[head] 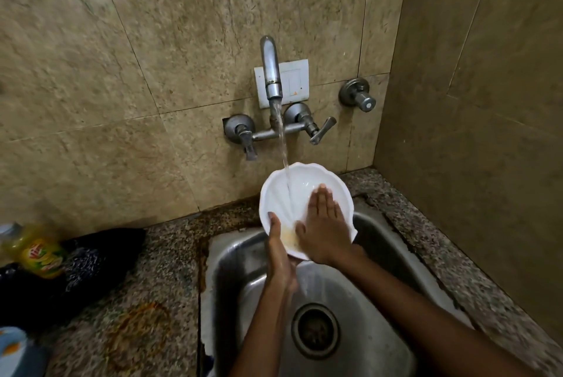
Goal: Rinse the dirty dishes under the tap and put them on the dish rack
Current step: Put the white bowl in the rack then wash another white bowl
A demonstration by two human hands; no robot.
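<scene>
A white scalloped plate point(286, 194) is held tilted over the steel sink point(243, 258), under the tap point(271, 72). Water runs from the spout onto the plate's upper left part. My left hand point(278, 254) grips the plate's lower left rim, thumb on its face. My right hand point(324, 224) lies flat on the plate's face, fingers together and pointing up. A yellowish smear of food shows on the plate between my two hands.
The sink drain point(315, 329) lies below my forearms. Two tap handles point(320, 130) and a separate wall valve point(358, 96) are on the tiled wall. On the speckled counter to the left lie a dark cloth point(91, 261) and a yellow bottle point(38, 251).
</scene>
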